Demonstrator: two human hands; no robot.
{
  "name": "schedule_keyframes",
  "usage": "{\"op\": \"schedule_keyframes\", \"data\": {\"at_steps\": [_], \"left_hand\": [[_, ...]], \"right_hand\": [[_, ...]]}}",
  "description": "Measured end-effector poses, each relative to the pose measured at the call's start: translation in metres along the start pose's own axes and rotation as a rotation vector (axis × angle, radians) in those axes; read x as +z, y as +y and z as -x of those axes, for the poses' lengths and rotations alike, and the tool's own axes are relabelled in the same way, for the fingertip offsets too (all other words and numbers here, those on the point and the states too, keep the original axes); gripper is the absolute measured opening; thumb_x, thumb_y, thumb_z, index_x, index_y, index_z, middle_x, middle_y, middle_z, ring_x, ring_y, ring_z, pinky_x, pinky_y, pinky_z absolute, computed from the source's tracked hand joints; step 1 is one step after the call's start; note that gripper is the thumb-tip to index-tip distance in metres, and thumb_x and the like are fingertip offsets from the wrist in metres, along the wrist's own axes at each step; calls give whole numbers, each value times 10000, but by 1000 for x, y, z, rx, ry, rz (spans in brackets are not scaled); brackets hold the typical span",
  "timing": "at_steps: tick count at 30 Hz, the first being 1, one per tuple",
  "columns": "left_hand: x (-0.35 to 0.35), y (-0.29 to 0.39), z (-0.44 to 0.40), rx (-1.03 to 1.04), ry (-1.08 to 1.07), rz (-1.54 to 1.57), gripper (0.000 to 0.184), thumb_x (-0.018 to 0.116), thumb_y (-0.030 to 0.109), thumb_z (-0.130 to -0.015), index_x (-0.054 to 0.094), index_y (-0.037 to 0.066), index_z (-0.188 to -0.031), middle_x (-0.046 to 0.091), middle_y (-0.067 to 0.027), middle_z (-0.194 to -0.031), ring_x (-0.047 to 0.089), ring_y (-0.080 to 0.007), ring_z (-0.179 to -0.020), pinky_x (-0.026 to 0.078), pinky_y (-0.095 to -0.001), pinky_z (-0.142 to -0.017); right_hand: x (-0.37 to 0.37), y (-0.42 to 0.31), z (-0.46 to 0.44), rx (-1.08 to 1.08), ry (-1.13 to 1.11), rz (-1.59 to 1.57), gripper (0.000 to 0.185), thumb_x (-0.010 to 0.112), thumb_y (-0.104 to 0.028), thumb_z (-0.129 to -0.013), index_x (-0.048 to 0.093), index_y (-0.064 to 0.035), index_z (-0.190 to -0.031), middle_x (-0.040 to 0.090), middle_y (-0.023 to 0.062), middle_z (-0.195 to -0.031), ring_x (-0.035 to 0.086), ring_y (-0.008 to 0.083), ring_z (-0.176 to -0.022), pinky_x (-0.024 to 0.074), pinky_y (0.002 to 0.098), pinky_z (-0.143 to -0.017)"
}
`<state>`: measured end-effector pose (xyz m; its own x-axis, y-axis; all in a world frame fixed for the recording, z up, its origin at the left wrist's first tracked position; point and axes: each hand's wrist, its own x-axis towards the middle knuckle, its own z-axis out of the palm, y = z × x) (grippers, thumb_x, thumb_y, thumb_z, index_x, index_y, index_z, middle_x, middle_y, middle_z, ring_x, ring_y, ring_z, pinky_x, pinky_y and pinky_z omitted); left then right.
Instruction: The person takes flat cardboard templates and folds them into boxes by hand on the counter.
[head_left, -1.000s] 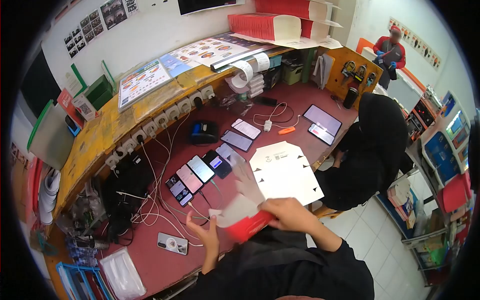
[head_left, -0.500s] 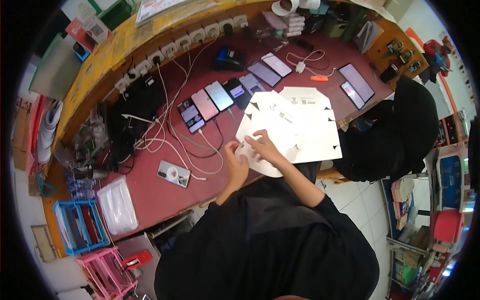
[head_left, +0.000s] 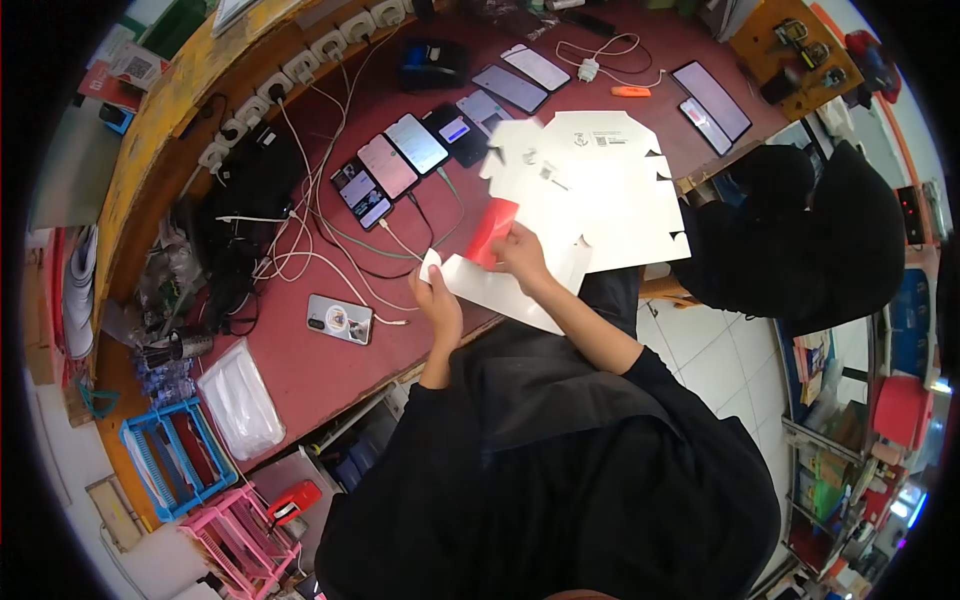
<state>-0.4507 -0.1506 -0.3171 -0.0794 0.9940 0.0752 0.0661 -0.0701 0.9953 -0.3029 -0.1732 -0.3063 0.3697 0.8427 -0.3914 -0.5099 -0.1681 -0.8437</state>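
Note:
Two flat, die-cut white cardboard sheets (head_left: pixel 625 215) with notched edges and small black print overlap at the desk's front edge. My left hand (head_left: pixel 438 308) pinches the left corner of the nearer sheet (head_left: pixel 515 295) between thumb and fingers. My right hand (head_left: pixel 522 260) is closed on a red flap (head_left: pixel 491 230) that stands up from that sheet. Whether the red is the sheet's reverse side or a separate piece, I cannot tell. Several phones (head_left: pixel 388 165) lie in a row beyond my hands, some with lit screens.
White charging cables (head_left: pixel 310 255) tangle left of my hands, near a silver phone (head_left: pixel 340 320). A plastic-wrapped white stack (head_left: pixel 243 400) lies at the desk's left end, by a blue rack (head_left: pixel 180 455). On the right sits a person in black (head_left: pixel 815 240).
My hands have moved apart, and the left now grips the sheet's corner. A red flap has come up under my right hand. The camera view has shifted, moving the desk items upward.

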Motion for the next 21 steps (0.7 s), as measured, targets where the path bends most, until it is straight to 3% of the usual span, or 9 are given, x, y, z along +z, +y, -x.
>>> {"op": "schedule_keyframes", "data": {"at_steps": [1, 2, 6, 8, 12, 16, 18, 19, 21], "left_hand": [[-3, -1, -2, 123, 23, -241, 254, 523, 172, -955, 630, -39, -1047, 551, -85, -973, 528, -164, -824, 425, -291, -736], [-3, -2, -4, 235, 56, -248, 207, 567, 162, -923, 668, -5, -990, 584, -67, -799, 486, -149, -645, 391, -290, -591], [5, 28, -12, 373, -84, -454, 151, 657, 169, -848, 718, 48, -913, 585, -88, -665, 564, -229, -560, 436, -346, -531], [1, 33, -15, 437, -203, -541, 150, 660, 164, -841, 715, 51, -923, 611, -96, -705, 588, -258, -604, 455, -359, -557], [-7, 50, -21, 552, -360, -614, 136, 661, 134, -828, 714, 44, -915, 636, -96, -729, 589, -256, -604, 454, -340, -559], [-12, 44, -32, 727, -406, -577, 139, 668, 127, -818, 717, 46, -919, 642, -96, -727, 599, -254, -607, 459, -337, -563], [-14, 44, -34, 631, -424, -698, 153, 669, 111, -801, 711, 54, -937, 640, -88, -733, 606, -279, -644, 472, -349, -582], [-12, 44, -34, 591, -442, -741, 163, 670, 103, -793, 707, 58, -946, 640, -84, -737, 610, -291, -662, 479, -355, -591], [-6, 48, -36, 355, -383, -649, 167, 668, 149, -821, 709, 45, -945, 653, -118, -729, 637, -240, -628, 484, -332, -585]], "right_hand": [[1, 6, 4, -6, -20, 75, 242, 612, -51, -772, 580, 46, -992, 665, 125, -866, 671, 179, -696, 574, 301, -562], [2, 12, 7, -12, -41, 149, 241, 615, -42, -768, 585, 38, -993, 666, 121, -862, 669, 177, -690, 576, 306, -574], [19, 18, 16, -169, -98, 318, 237, 647, -6, -739, 592, 39, -965, 670, 126, -865, 672, 191, -697, 577, 309, -594], [18, 45, -4, -262, -90, 328, 216, 642, 39, -732, 576, 53, -937, 670, 144, -864, 677, 224, -704, 589, 311, -626], [22, 10, -7, -84, -111, -87, 326, 632, 69, -758, 519, 36, -1061, 639, 122, -946, 665, 224, -832, 596, 331, -672], [21, 7, -12, -131, -95, -17, 386, 645, 58, -750, 493, 19, -1103, 627, 114, -957, 657, 229, -837, 592, 327, -686], [21, 25, -13, -292, -113, 127, 413, 666, 37, -740, 487, 9, -1111, 620, 109, -966, 653, 221, -831, 585, 318, -683], [24, 26, -6, -542, -25, 578, 435, 713, -30, -722, 494, -20, -1097, 609, 96, -962, 645, 190, -802, 562, 308, -662], [29, 19, 0, -281, -142, 295, 410, 732, -123, -728, 485, -66, -1051, 584, 86, -928, 612, 168, -765, 523, 303, -621]]}}
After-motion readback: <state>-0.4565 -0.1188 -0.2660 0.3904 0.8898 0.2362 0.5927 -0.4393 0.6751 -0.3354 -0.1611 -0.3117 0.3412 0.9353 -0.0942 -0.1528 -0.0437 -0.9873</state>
